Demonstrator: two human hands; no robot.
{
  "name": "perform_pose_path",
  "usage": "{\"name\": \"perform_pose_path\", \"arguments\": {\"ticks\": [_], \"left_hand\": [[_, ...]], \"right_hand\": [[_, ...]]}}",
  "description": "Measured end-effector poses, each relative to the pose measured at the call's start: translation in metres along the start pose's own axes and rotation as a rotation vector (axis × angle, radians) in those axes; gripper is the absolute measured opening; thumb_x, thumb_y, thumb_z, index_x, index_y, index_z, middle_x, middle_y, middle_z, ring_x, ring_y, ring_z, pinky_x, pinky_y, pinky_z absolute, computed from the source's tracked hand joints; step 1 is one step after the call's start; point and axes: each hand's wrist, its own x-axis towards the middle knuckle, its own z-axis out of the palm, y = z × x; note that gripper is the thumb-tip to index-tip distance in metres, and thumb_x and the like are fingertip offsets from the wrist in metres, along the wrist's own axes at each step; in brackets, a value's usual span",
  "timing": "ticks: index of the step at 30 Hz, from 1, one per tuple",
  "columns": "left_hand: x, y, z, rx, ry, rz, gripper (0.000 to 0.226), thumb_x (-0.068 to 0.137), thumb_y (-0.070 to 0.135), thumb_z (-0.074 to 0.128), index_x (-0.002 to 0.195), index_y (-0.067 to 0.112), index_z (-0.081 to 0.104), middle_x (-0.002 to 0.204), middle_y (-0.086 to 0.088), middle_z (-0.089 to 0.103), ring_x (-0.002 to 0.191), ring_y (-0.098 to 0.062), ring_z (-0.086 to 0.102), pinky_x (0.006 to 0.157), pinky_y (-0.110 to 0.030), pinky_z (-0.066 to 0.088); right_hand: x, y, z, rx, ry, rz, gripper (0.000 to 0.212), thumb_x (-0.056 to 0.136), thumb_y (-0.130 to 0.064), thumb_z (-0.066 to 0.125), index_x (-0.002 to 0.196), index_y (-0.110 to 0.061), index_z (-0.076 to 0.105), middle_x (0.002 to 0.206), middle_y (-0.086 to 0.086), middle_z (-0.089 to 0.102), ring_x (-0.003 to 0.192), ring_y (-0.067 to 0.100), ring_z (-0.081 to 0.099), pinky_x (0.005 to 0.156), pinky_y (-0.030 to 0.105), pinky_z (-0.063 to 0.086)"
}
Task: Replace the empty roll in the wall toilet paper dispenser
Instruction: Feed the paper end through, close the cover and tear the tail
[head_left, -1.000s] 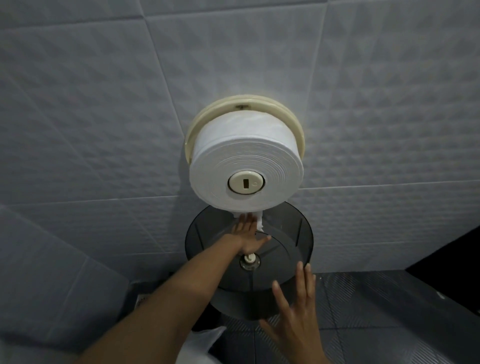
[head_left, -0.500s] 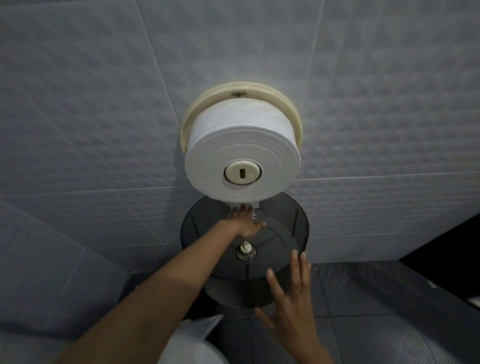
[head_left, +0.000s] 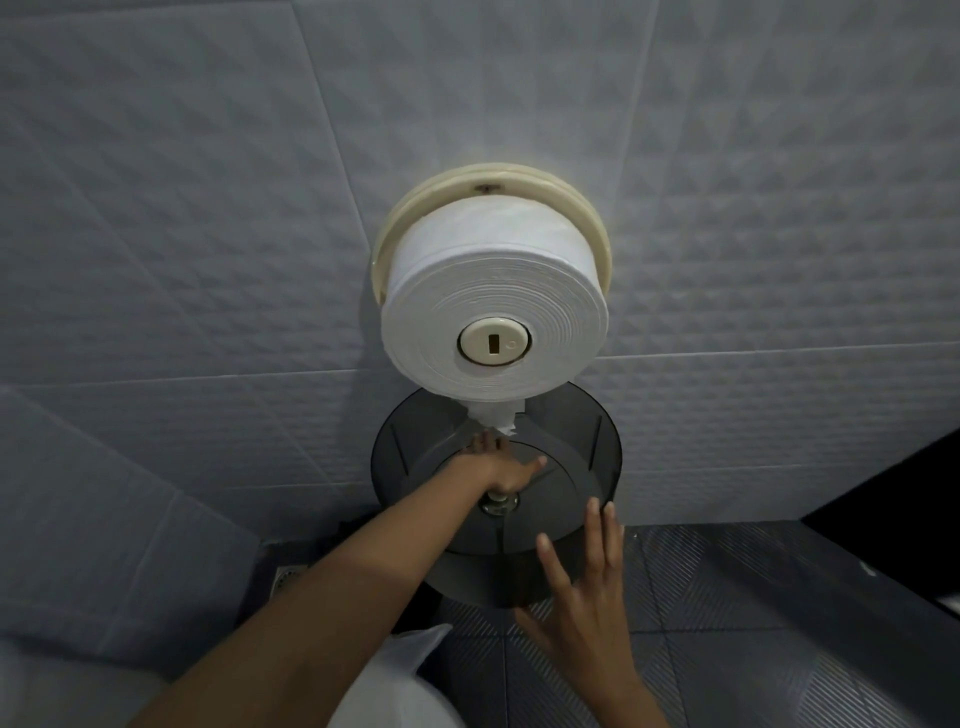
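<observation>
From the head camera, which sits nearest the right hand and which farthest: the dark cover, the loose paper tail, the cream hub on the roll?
From the right hand:
1. Dark cover, hanging open, its lower rim right at the fingertips.
2. Loose paper tail, above, beside the left hand.
3. Cream hub, higher still, at the roll's centre.

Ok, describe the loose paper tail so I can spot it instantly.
Find the big white roll on the cream wall dispenser. Directly under its bottom edge hangs the paper tail, a short crumpled white strip above the left hand, bright against the dark smoked cover.
</observation>
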Motion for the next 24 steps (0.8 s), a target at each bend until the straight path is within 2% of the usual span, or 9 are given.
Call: {"name": "perform_pose_path", "arguments": {"ticks": [3,8,14,21,24], "left_hand": [[0.003,-0.004,0.004,0.013,0.062,0.03,0.088,0.092,0.067,0.019,0.152,0.009,-0.007,0.16,-0.014,-0.015,0.148,-0.03,-0.015,0.119,-0.048,-0.003],[0.007,-0.008,0.009,-0.027,0.076,0.049,0.086,0.092,0.067,0.019,0.152,0.014,-0.012,0.16,-0.007,-0.02,0.147,-0.029,-0.018,0.119,-0.05,-0.006],[0.015,-0.006,0.003,-0.022,0.141,0.106,0.079,0.094,0.062,0.018,0.152,0.017,-0.011,0.161,-0.004,-0.015,0.148,-0.03,-0.014,0.12,-0.049,-0.006],[0.01,0.0,0.005,0.003,0.067,0.12,0.079,0.094,0.062,0.019,0.152,0.018,-0.012,0.161,-0.005,-0.015,0.148,-0.031,-0.016,0.12,-0.051,-0.006],[0.004,-0.001,0.003,0.014,0.038,0.098,0.081,0.093,0.064,0.019,0.152,0.018,-0.013,0.161,-0.004,-0.015,0.148,-0.03,-0.015,0.119,-0.052,-0.005]], "right_hand": [[-0.003,0.0,0.003,-0.009,0.0,0.004,0.122,0.06,-0.044,0.079,0.151,-0.032,-0.001,0.158,0.02,-0.009,0.145,0.045,0.002,0.107,0.067,0.022],[-0.007,0.0,0.007,0.022,0.021,0.033,0.103,0.073,-0.049,0.064,0.152,-0.034,-0.001,0.159,0.019,-0.007,0.145,0.044,0.004,0.114,0.06,0.012],[-0.005,0.001,0.011,0.012,0.064,0.026,0.105,0.071,-0.045,0.066,0.152,-0.035,0.0,0.159,0.019,-0.005,0.145,0.044,0.005,0.113,0.061,0.016],[-0.008,0.004,0.011,0.006,0.039,0.021,0.105,0.071,-0.045,0.066,0.152,-0.034,-0.001,0.159,0.02,-0.006,0.145,0.045,0.005,0.112,0.061,0.016],[-0.008,0.003,0.01,-0.005,0.035,0.004,0.113,0.066,-0.043,0.072,0.152,-0.034,-0.001,0.158,0.02,-0.007,0.145,0.045,0.003,0.112,0.061,0.016]]}}
